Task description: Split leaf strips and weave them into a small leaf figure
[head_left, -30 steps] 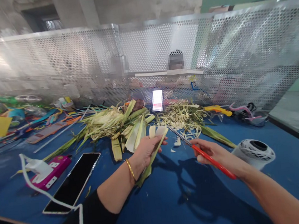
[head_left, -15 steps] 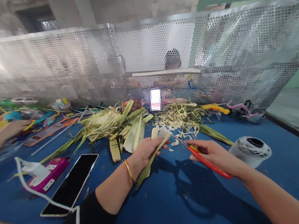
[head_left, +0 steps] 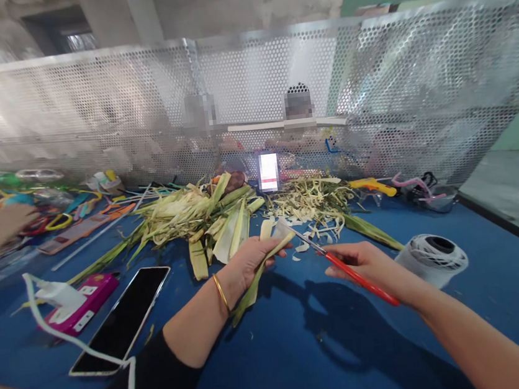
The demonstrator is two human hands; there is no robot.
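My left hand (head_left: 256, 258) is closed around a long pale green corn husk (head_left: 255, 285), whose leafy end hangs below my palm. My right hand (head_left: 362, 265) grips red-handled scissors (head_left: 362, 279) with the blades pointing up and left. Their tips reach the top edge of the husk; I cannot tell whether they touch it. Just beyond my left hand lies a heap of husks (head_left: 180, 213). A pile of thin trimmed shreds (head_left: 316, 200) spreads behind the scissors, and small white scraps lie near the blades.
A phone (head_left: 122, 319) and a magenta power strip (head_left: 82, 305) with a white cable lie at left. A spool of white cord (head_left: 433, 257) stands at right, near a yellow glue gun (head_left: 373, 187). Perforated metal panels (head_left: 136, 102) close off the back. Another person's hand (head_left: 13, 219) is at far left.
The scissors' tips have shifted slightly against the husk's upper edge, their handles closing a little after opening. At far left, the other person's hand has come in, and the yellow sheet is gone from view.
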